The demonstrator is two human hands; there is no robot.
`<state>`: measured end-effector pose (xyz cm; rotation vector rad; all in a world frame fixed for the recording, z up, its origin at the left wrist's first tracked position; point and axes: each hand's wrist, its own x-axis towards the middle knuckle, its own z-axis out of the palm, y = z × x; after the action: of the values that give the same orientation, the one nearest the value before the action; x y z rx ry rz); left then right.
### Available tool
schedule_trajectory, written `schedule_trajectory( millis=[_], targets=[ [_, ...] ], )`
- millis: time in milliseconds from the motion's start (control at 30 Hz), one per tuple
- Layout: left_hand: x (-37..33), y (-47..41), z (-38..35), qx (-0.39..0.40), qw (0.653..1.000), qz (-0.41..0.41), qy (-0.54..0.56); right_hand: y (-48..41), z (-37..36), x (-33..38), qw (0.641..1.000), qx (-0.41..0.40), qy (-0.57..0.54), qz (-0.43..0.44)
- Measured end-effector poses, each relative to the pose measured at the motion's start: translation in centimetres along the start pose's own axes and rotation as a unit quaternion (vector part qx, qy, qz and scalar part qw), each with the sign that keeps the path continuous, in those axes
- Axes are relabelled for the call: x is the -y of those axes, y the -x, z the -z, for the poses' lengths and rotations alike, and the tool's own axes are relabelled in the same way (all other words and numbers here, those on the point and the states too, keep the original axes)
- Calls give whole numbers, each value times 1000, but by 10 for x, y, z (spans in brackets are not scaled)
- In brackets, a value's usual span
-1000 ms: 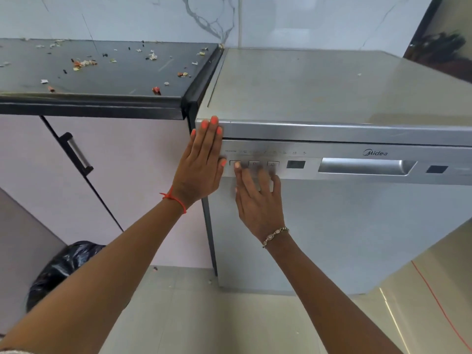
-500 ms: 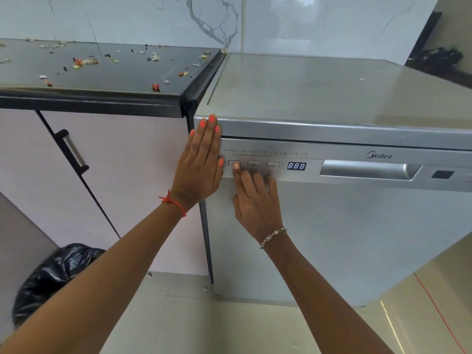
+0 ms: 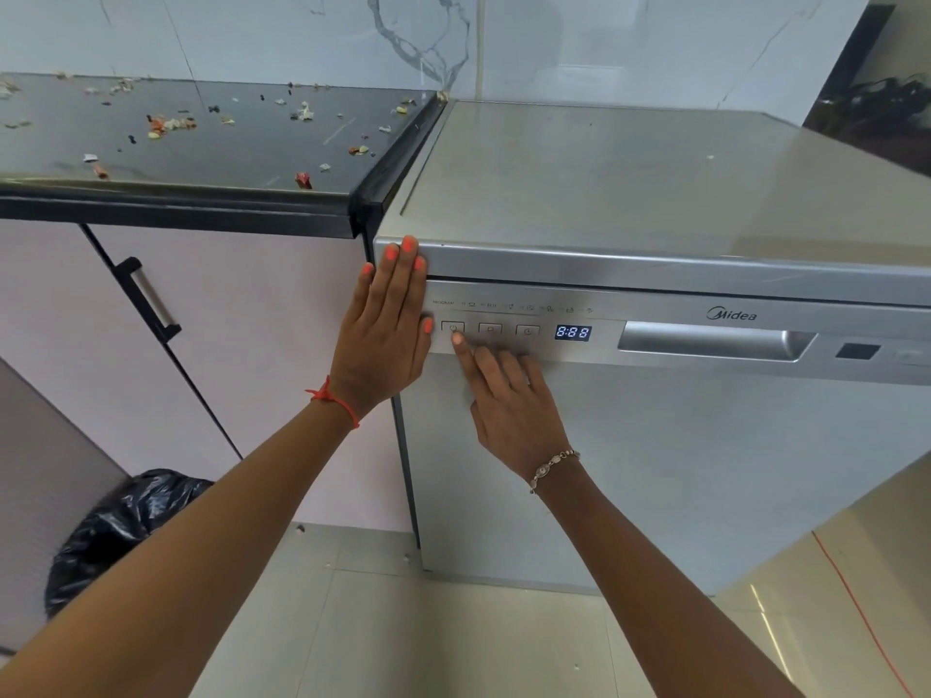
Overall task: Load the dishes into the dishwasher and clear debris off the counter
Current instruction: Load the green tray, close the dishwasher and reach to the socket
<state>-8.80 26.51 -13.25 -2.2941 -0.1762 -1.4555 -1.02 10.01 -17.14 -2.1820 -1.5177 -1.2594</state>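
Stainless steel fronts the dishwasher [image 3: 655, 471], whose door is seen closed. The left hand [image 3: 383, 340] is laid flat, fingers straight, against the door's upper left corner, probably to brace it; nothing is held. The right hand [image 3: 514, 410] is likewise empty, its straight forefinger set on the power button [image 3: 453, 327] (the display [image 3: 573, 333] is lit). Debris [image 3: 171, 124] is scattered over the dark desk [image 3: 242, 158] alongside.
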Motion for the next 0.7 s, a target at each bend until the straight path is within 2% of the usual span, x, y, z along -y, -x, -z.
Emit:
schedule_trajectory(
  millis=[700],
  targets=[
    [3, 0, 0, 12, 1000, -9, 4, -1, -2, -7, 999, 10, 40, 32]
  ],
)
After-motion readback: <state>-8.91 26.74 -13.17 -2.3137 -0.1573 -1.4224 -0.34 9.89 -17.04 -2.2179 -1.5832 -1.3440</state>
